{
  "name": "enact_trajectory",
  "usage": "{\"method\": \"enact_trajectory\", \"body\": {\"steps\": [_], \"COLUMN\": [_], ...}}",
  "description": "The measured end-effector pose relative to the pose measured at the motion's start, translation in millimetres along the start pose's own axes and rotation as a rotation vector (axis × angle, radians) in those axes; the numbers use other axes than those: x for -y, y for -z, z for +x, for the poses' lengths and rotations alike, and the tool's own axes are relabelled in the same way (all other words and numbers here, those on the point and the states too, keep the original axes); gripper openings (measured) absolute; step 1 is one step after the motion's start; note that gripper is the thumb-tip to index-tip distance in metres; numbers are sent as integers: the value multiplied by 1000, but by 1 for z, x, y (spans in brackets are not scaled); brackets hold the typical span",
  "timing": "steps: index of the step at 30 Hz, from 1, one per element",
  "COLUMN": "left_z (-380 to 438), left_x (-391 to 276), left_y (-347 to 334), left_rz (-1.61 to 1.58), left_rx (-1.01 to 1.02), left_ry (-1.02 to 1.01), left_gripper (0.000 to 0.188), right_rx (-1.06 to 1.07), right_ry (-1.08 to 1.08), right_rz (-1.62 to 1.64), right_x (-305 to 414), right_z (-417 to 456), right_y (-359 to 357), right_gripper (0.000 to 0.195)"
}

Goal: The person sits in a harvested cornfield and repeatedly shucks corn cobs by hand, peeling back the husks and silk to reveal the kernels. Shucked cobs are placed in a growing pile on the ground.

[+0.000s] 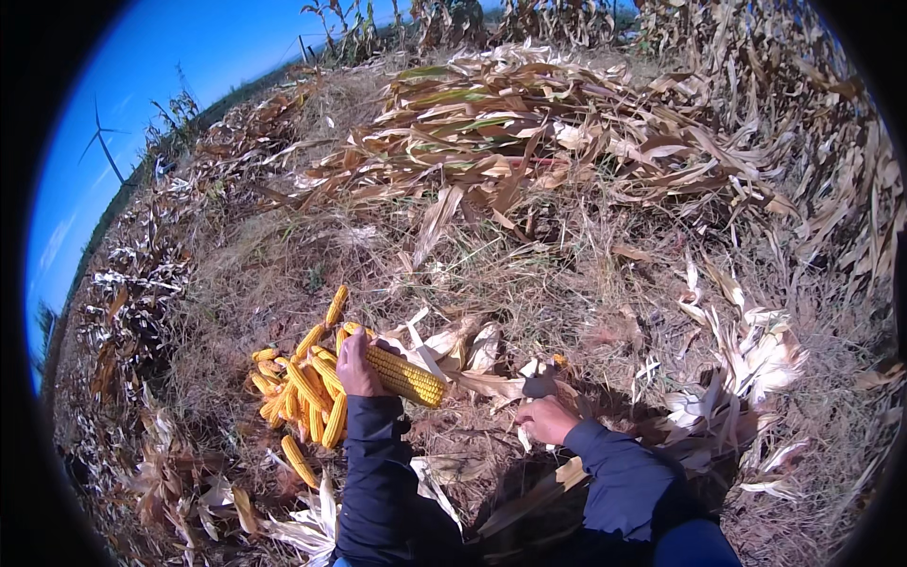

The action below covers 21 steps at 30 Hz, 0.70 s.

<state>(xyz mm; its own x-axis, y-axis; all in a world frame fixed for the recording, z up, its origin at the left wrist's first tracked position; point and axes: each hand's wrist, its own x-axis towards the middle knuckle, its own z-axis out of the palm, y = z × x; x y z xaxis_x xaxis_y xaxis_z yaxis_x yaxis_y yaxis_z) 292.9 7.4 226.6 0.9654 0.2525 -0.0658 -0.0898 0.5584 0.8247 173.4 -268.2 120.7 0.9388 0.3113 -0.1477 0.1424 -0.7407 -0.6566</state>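
My left hand [360, 367] grips a bare yellow ear of corn [407, 377], which points away to the right of the fist. Just beyond that hand lies a pile of husked corn ears [305, 391], and one loose ear [299, 461] rests below it. My right hand [545, 419] hangs low over the ground with its fingers curled. A pale scrap of husk [524, 438] shows at its fingertips; whether the fingers pinch it is unclear. Dry husks [489, 383] lie between and beyond both hands.
A long heap of cut corn stalks [482, 135] lies across the far ground. Pale husks [758, 354] are heaped at right and more husks [312, 524] lie near my left sleeve. Standing dry corn [801, 92] borders the right. A wind turbine [99, 131] rises far off.
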Motion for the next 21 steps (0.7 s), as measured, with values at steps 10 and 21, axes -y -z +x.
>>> {"method": "enact_trajectory", "body": {"steps": [10,21], "left_z": [-23,-40], "left_x": [2,20], "left_y": [-3,-24], "left_rz": [-417,-392], "left_rx": [401,325], "left_ry": [331,380], "left_gripper": [26,23], "right_rx": [126,-398], "right_ry": [-99,45], "right_rz": [1376,1274], "right_x": [88,90], "right_z": [15,13], "right_y": [24,10], "right_gripper": [60,32]}}
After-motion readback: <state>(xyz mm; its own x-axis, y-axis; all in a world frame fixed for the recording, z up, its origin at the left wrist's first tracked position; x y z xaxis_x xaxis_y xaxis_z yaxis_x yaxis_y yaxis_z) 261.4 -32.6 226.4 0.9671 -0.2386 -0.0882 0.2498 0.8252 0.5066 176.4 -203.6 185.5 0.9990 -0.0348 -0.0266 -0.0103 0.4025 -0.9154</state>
